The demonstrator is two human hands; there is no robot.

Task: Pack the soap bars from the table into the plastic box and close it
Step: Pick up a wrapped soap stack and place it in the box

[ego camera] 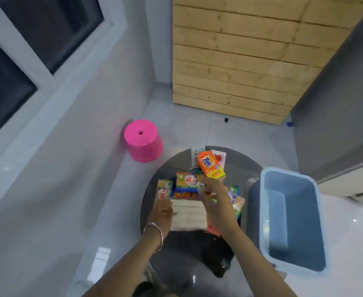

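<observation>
Right hand (213, 196) is gripping orange soap bar (211, 164) reading "Tide"; left hand (162, 212), grip unclear, is touching white pack (188, 215); blue plastic box (292, 219) is standing open.

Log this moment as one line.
right hand: holds orange soap bar | left hand: on white pack | blue box: open

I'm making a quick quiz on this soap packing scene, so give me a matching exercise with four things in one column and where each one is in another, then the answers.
Things:
1. orange Tide bar
2. blue plastic box
3. pink stool
4. white pack

Places:
A. on the floor, left of the table
B. at the table's right edge
C. held up in the right hand
D. on the table by the left hand

Pairs: 1-C, 2-B, 3-A, 4-D
</observation>
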